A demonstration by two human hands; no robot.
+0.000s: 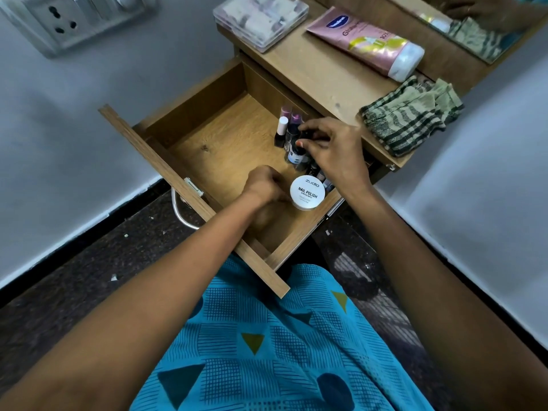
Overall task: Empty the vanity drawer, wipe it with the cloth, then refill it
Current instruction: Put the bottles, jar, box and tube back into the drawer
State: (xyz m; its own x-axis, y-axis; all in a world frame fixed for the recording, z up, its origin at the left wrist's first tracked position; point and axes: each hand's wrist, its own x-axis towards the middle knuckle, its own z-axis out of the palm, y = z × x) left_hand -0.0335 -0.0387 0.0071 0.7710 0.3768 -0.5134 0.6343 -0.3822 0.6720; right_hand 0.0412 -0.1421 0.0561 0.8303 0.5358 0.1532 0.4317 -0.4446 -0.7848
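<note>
Wooden drawer (207, 134) open; glossy bottles (284, 126) clustered along one side wall. Dark-capped bottle (294, 154) pinched by right hand (335, 149). Left hand (262, 183) curled beside round white tub (305, 192), grip indiscernible. Checked woven cloth (412, 120) crumpled on desk (320, 72).

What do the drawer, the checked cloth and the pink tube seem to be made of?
Drawer: wood or laminated board, matte, grain visible. Cloth: woven fabric, probably cotton, soft folds and checked weave. Pink tube: glossy plastic, reflecting light, with a white cap.

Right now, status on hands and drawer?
Right hand pinches a bottle. Left hand beside jar, grip unclear. Drawer part-filled; cloth on vanity.
</note>
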